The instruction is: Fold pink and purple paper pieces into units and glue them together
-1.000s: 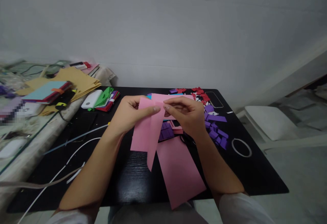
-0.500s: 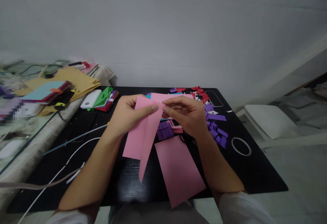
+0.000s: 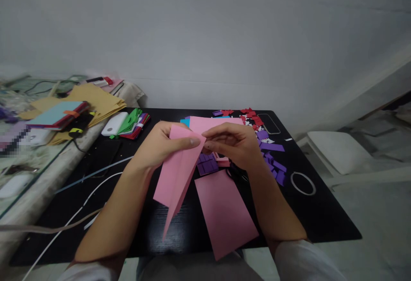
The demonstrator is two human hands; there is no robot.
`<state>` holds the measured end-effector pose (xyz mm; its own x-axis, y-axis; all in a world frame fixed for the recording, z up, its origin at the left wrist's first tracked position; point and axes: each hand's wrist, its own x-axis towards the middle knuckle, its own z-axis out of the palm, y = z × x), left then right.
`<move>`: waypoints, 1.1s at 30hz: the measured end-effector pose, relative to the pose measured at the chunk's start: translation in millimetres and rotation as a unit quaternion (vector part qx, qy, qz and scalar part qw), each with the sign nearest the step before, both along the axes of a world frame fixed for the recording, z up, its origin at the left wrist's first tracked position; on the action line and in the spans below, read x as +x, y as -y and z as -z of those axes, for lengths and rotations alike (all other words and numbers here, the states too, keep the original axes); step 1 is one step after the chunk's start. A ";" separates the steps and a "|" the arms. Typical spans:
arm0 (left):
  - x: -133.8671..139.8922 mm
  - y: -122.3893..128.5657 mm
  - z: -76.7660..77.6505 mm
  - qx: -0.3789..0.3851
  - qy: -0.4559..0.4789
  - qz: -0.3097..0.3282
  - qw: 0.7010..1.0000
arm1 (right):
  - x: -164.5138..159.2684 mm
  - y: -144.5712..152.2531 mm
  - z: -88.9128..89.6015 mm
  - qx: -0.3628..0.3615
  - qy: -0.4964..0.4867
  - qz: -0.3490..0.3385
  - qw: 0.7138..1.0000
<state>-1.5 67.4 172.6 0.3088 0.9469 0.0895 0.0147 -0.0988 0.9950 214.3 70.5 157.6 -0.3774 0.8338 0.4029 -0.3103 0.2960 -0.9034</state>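
Note:
A folded pink sheet of paper (image 3: 176, 174) hangs tilted above the black table, its lower flap standing apart from the rest. My left hand (image 3: 163, 146) grips it near the top with the thumb pressed flat on the front; the other fingers are behind it. At the sheet's upper right corner, my right hand (image 3: 236, 144) pinches the edge between thumb and fingertips. Below the hands a second pink sheet (image 3: 226, 214) lies flat, reaching over the table's front edge. Purple folded paper pieces (image 3: 207, 164) sit just behind it, beside a small pink piece (image 3: 223, 161).
More pink paper (image 3: 205, 122) lies over blue paper (image 3: 184, 122) at the back. Purple pieces (image 3: 274, 167) and red pieces (image 3: 253, 116) are scattered right, near a clear ring (image 3: 303, 184). At left are a green paper bundle (image 3: 130, 122), a white cable (image 3: 72, 217) and a cluttered side table.
The held pink sheet has turned slightly, its pointed lower tip moving down and left. Both hands have shifted slightly, and the right fingertips now meet the sheet's corner.

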 end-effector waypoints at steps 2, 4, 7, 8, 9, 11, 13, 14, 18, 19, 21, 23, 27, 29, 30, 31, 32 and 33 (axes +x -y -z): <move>-0.2 -0.3 0.6 -0.015 0.014 0.011 1.000 | 0.4 -1.3 0.8 0.006 -0.009 -0.009 1.000; -0.2 -0.3 0.5 -0.020 0.014 0.011 1.000 | 0.3 -1.5 1.1 0.011 -0.008 -0.006 1.000; -0.1 -0.2 -0.2 -0.011 -0.007 -0.005 1.000 | 0.8 -0.2 0.2 0.021 0.003 0.009 1.000; -0.2 -0.2 -0.5 -0.008 -0.016 -0.010 1.000 | 1.2 0.2 -0.4 0.022 0.008 0.013 1.000; -0.3 -0.1 -0.7 -0.005 -0.025 -0.014 1.000 | 1.6 0.5 -0.9 0.021 0.012 0.016 1.000; -0.6 0.3 -1.3 0.000 -0.038 -0.018 0.999 | 2.1 0.8 -1.5 0.017 0.016 0.015 1.000; -0.7 0.8 -1.9 0.004 -0.046 -0.018 0.999 | 2.1 0.6 -1.4 0.015 0.013 0.011 1.000; -0.7 1.2 -2.2 0.008 -0.049 -0.019 0.999 | 2.1 0.4 -1.1 0.016 0.010 0.009 1.000; -0.2 2.2 -2.8 0.019 -0.058 -0.023 0.998 | 2.6 -0.1 -0.2 0.017 0.010 0.006 1.000; -0.1 2.3 -2.9 0.021 -0.060 -0.023 0.998 | 3.1 -0.2 -0.5 0.019 0.012 0.006 1.000; -0.2 2.3 -2.8 0.022 -0.064 -0.023 0.997 | 4.4 -0.4 -1.4 0.032 0.023 0.008 0.999; -0.4 2.1 -2.6 0.021 -0.063 -0.019 0.998 | 5.5 -0.8 -2.2 0.047 0.041 0.015 0.998; -0.6 2.0 -1.9 0.021 -0.060 -0.018 0.998 | 5.3 -2.3 -0.7 0.033 0.042 0.029 0.998; -0.3 1.9 -1.4 0.020 -0.059 -0.020 0.998 | 4.2 -3.0 0.8 0.024 0.033 0.027 0.999; -0.2 1.9 -1.2 0.020 -0.057 -0.020 0.998 | 3.7 -3.3 1.3 0.023 0.030 0.025 0.999; 0.0 1.8 -1.1 0.019 -0.057 -0.019 0.998 | 3.3 -3.4 1.6 0.022 0.028 0.024 0.999; 0.3 1.8 -1.0 0.017 -0.057 -0.018 0.998 | 3.1 -3.5 1.7 0.020 0.027 0.025 0.999; 0.5 1.8 -1.0 0.015 -0.059 -0.017 0.998 | 3.0 -3.6 1.7 0.017 0.026 0.026 0.999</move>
<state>-0.9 65.6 173.6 0.2872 0.9543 0.0832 0.1345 -0.1262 0.9829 217.3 74.0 155.9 -0.3549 0.8390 0.4125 -0.2462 0.3418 -0.9070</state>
